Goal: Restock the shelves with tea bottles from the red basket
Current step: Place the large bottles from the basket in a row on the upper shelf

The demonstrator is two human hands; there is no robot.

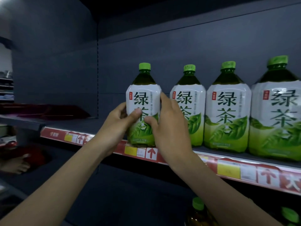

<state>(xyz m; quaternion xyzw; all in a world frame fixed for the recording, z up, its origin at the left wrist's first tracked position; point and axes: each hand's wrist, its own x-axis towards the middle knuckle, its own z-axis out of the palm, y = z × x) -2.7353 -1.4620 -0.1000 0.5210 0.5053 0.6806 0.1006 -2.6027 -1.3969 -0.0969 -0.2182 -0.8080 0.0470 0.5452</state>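
Note:
A green tea bottle (143, 98) with a green cap and white-green label stands upright at the front edge of the dark shelf (91, 126). My left hand (117, 124) wraps its left side, thumb across the label. My right hand (169, 124) grips its right side. Three more of the same tea bottles (226, 108) stand in a row to its right, labels facing out. The red basket is not in view.
The shelf to the left of the held bottle is bare up to a vertical divider (97, 79). A red price strip (228, 170) runs along the shelf front. Below, on a lower level, bottle caps (197, 203) show. A foot (16, 165) is at far left.

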